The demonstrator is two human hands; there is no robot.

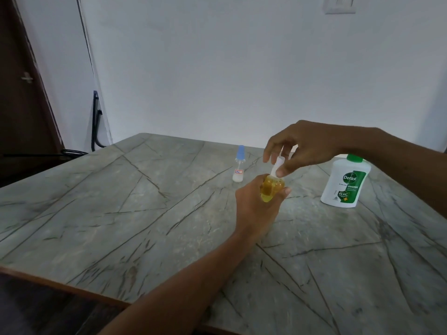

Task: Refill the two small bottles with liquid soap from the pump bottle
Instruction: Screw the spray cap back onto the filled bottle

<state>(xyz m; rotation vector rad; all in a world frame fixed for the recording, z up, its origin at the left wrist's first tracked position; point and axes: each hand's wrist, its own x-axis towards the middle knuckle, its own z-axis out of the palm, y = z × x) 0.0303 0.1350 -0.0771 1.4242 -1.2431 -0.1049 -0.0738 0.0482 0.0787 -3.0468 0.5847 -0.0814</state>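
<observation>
Left forearm reaches in from the bottom edge, and the left hand (pixel 256 209) has its fingers curled round a small clear bottle of yellow liquid (pixel 269 191). It is held up off the grey stone-patterned tabletop (pixel 121 213), just left of the white Dettol soap bottle with a green top (pixel 343 184). Above it hovers the right hand (pixel 306 146), thumb and fingertips pinching a slim white spray top (pixel 278 164) that leans at the yellow bottle's neck. Whether that top is seated or loose, I cannot tell.

Now the Dettol bottle itself: upright on the tabletop, label facing us, its top partly hidden behind the right wrist. Farther left of the Dettol bottle, beyond the two hands, stands a small clear bottle with a blue cap (pixel 238 168). It is upright, with a little white label on its side and something pale at its bottom, and nobody is touching it.

Well left of the Dettol bottle, past the table's far corner, a black metal frame (pixel 96 122) stands by the pale wall (pixel 217 68), with a dark brown door (pixel 21 93) beside it. High above the Dettol bottle, a white switch plate (pixel 339 4) sits on the wall.
</observation>
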